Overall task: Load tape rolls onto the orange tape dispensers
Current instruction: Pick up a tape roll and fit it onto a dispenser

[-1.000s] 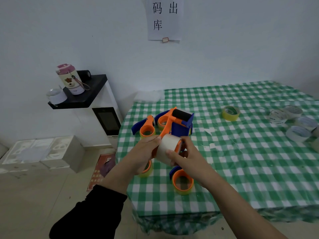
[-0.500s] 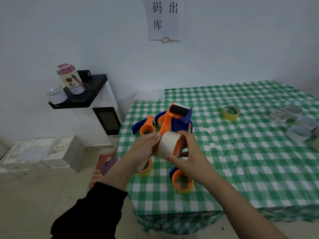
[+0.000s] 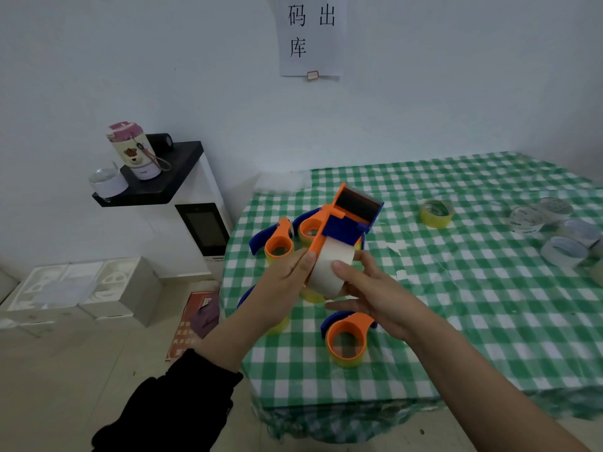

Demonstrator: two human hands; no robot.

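I hold an orange and blue tape dispenser [image 3: 349, 213] up above the table's left end, its black roller end pointing away from me. A whitish tape roll [image 3: 331, 267] sits on its hub. My left hand [image 3: 280, 288] grips the dispenser from the left, thumb against the roll's edge. My right hand [image 3: 372, 293] holds the roll from the right, thumb on its face. Other orange dispensers lie on the cloth: one [image 3: 347, 340] below my right hand with a yellow roll, two [image 3: 277, 244] behind my hands.
The table [image 3: 489, 288] carries a green checked cloth. A yellow tape roll [image 3: 436, 213] lies farther back, and several clear rolls [image 3: 554, 230] sit at the right edge. Left of the table stand a white cabinet [image 3: 199, 223] and boxes [image 3: 81, 288] on the floor.
The dispenser with the roll has risen and tilted farther away from me. My right thumb has shifted onto the roll's face as the roll seats deeper on the hub.
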